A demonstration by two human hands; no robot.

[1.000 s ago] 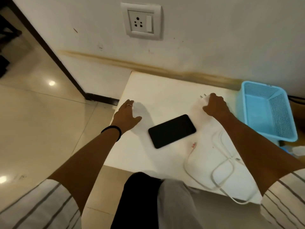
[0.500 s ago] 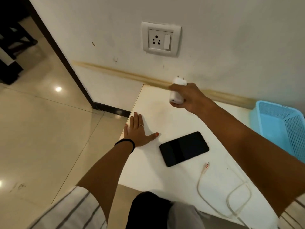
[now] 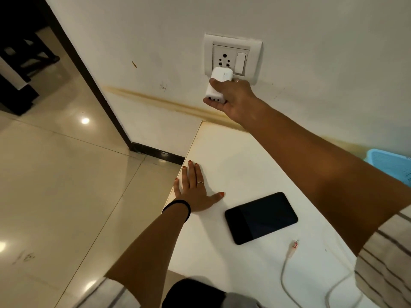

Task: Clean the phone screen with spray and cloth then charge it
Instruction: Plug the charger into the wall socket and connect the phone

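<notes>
White wall and a white surface (image 3: pixel 233 156) form the setting. A white charger (image 3: pixel 219 84) is gripped by the right hand (image 3: pixel 233 96) just below the wall socket (image 3: pixel 224 60); the left hand (image 3: pixel 195 192) is laid flat on the surface. For a good insertion, the pins should be aligned with the holes and pressed straight. The phone (image 3: pixel 261 216) is lying nearby, screen dark and glossy, the cable (image 3: pixel 293 250) unplugged beside it.

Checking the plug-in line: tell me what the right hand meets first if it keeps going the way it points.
The right hand holds the charger just below the socket; going on, the charger likely meets the socket plate first, though depth is unclear.
</notes>
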